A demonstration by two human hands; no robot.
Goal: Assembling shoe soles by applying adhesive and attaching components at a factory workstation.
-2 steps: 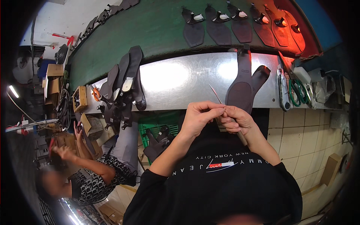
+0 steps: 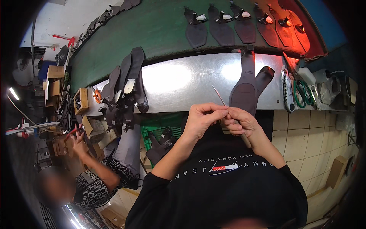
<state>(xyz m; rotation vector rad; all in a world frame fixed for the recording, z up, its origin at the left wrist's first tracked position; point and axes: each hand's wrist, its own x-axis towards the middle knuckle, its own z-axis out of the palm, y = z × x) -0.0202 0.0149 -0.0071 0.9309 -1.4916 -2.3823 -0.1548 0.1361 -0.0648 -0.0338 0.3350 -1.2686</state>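
Note:
My two hands meet in front of my chest, just off the near edge of the metal bench top. An awl [image 2: 218,93], slim and pointed with a pale handle [image 2: 247,141], runs slantwise through my right hand [image 2: 243,121]. Its tip points up and to the left. My left hand [image 2: 204,119] has thumb and forefinger pinched against the right fingertips; whatever lies in that pinch is too small or hidden. Beyond my right hand, a dark shoe sole [image 2: 244,93] rests on the bench with a second dark strap piece [image 2: 264,80] beside it.
Soles with straps [image 2: 222,30] line the green table, red-lit at right. A cutter [image 2: 288,91] and green-handled scissors [image 2: 304,93] lie right. Dark soles [image 2: 131,72], orange-handled pliers [image 2: 98,95] and a wooden box [image 2: 81,101] are left. A co-worker [image 2: 95,171] sits left, near a green crate [image 2: 167,129].
At the left, the co-worker's arm has swung up toward the bench with a red-handled thing in the hand. My own hands and the awl look unchanged.

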